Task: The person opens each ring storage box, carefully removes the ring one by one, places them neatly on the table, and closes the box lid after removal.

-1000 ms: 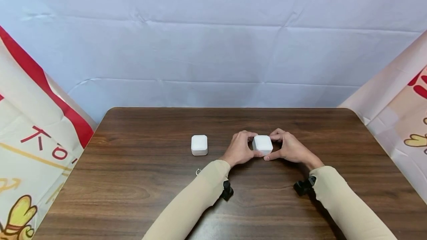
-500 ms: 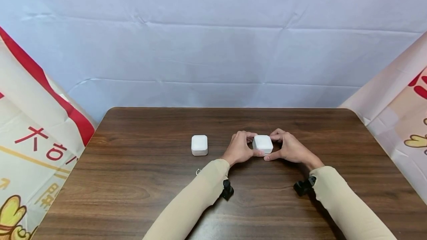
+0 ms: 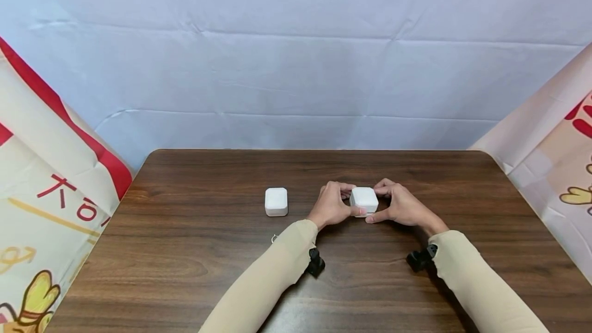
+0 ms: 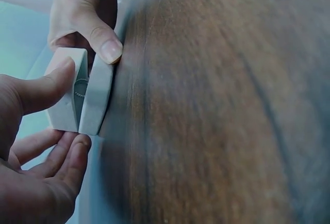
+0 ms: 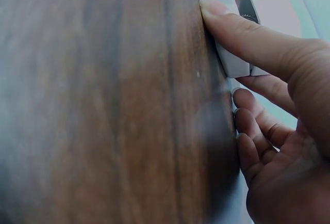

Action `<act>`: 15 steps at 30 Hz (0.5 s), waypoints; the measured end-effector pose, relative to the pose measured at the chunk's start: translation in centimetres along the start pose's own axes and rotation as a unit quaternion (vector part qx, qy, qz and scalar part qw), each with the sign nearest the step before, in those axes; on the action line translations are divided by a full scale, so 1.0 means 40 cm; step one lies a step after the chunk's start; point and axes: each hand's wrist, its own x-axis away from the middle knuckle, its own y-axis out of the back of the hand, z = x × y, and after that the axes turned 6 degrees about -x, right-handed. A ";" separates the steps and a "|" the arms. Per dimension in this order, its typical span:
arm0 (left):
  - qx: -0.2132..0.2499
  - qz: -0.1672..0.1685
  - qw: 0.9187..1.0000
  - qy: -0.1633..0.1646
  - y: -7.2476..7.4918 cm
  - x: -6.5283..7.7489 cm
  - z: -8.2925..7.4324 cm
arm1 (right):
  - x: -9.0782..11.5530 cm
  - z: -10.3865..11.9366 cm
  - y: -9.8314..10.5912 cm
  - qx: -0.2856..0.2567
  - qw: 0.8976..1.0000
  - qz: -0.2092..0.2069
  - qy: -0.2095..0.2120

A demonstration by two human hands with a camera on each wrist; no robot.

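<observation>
As the white box (image 3: 364, 197) is judged light and stiff, sides are best held: lid (image 4: 66, 108) pinched by left grip (image 3: 331, 207), base (image 4: 97, 102) by right grip (image 3: 404, 208).

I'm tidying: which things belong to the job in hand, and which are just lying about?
Likely the job:
white box, ajar, held by left hand and right hand
beaded band inside it

Apparently just lying about:
second white box
small ring-like thing, partly hidden
</observation>
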 end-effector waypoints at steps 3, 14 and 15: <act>0.010 -0.003 1.000 0.001 0.001 -0.001 0.001 | 0.000 0.001 -0.001 -0.003 1.000 0.000 0.000; 0.061 -0.005 0.998 0.023 0.006 -0.005 0.002 | -0.003 0.003 0.000 -0.005 1.000 -0.002 -0.001; 0.064 -0.004 0.998 0.025 0.006 -0.005 0.002 | -0.004 0.003 0.001 -0.004 1.000 -0.003 -0.001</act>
